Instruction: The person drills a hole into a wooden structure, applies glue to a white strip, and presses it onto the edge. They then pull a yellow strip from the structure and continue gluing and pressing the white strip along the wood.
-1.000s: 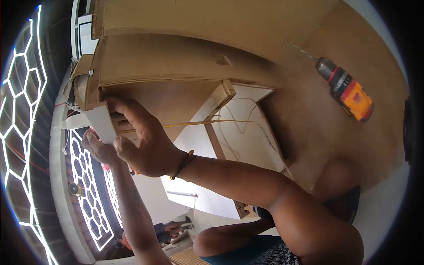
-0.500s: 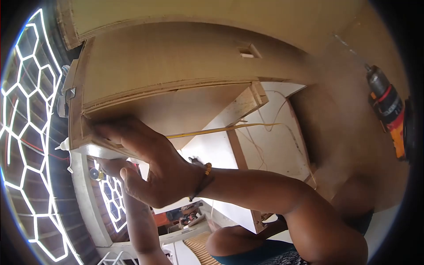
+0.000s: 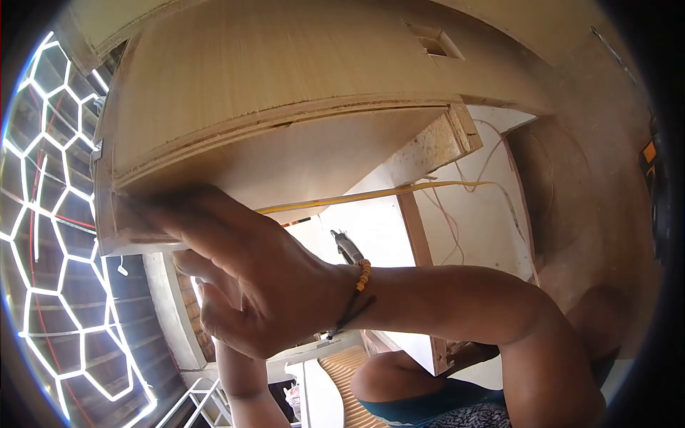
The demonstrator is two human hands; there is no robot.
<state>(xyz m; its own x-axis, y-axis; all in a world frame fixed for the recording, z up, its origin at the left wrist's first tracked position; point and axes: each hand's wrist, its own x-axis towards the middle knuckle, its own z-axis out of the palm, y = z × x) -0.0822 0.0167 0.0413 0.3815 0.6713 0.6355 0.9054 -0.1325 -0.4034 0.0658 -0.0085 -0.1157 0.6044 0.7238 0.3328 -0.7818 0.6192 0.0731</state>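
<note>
My right hand (image 3: 264,285), with a beaded bracelet (image 3: 364,274) at the wrist, reaches under a wooden panel (image 3: 271,78). Its fingers stretch into the shadowed inner corner beside the wooden end piece (image 3: 107,214), and the thumb stands apart. The fingertips are dark, and no object shows in this hand. Behind it, my left hand (image 3: 203,274) comes up from below, close to the lower edge of the end piece. Most of its fingers are hidden by the right hand, so its grip cannot be made out.
A yellow cord (image 3: 371,192) runs below the panel, near a grey and black tool (image 3: 347,246). Thin wires (image 3: 453,221) hang against a white board. A rectangular cutout (image 3: 435,43) pierces the wood. Part of a drill (image 3: 649,153) shows at right; hexagonal lights (image 3: 57,285) line the left.
The view has shifted, so the drill has slid mostly out at the right edge and the panel appears closer. My right hand remains in the corner, with the left hand still behind it.
</note>
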